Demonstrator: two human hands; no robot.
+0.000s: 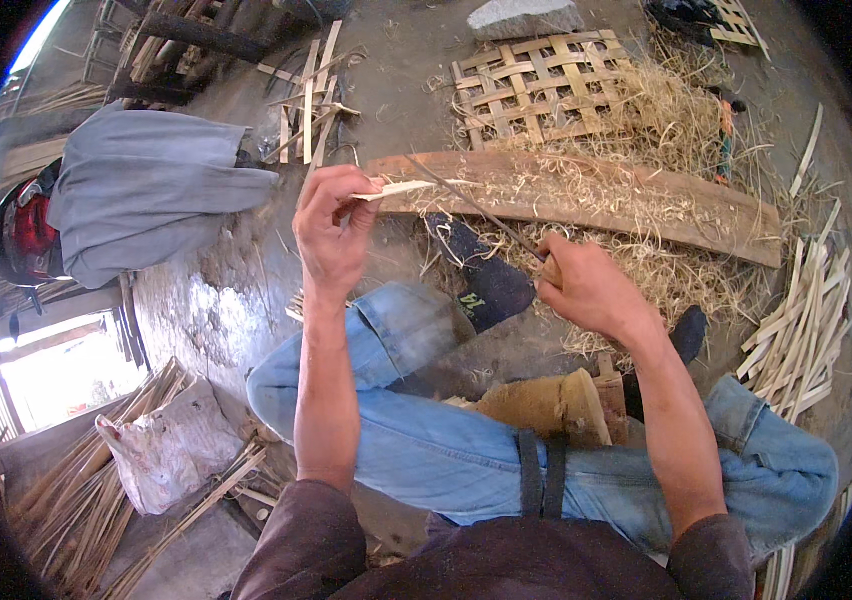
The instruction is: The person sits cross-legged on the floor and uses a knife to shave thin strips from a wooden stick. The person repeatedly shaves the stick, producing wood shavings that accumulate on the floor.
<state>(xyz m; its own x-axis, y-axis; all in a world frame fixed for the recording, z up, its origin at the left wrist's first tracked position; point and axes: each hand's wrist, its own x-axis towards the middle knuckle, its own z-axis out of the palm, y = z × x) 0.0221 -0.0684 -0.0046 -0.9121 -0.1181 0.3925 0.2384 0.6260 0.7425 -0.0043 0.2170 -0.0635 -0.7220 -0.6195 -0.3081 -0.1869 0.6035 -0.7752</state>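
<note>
Pinched between the thumb and fingers of my left hand (334,228) is a thin, pale bamboo strip (398,188), pointing to the right. My right hand (591,283) is closed round the handle of a knife (489,216), with the handle mostly hidden in the fist. Its long, narrow dark blade slants up and left, and the tip reaches close to the strip; I cannot tell whether they touch. Beneath both lies a long wooden plank (716,218) strewn with curled shavings. More shavings (681,275) are heaped on the near side of the plank.
A woven bamboo panel (536,88) lies beyond the plank, near a stone (524,18). Split strips (801,330) are piled at the right. My legs in jeans (446,440) flank a wooden block (536,405). Grey cloth (146,190) and a white sack (181,445) are at left.
</note>
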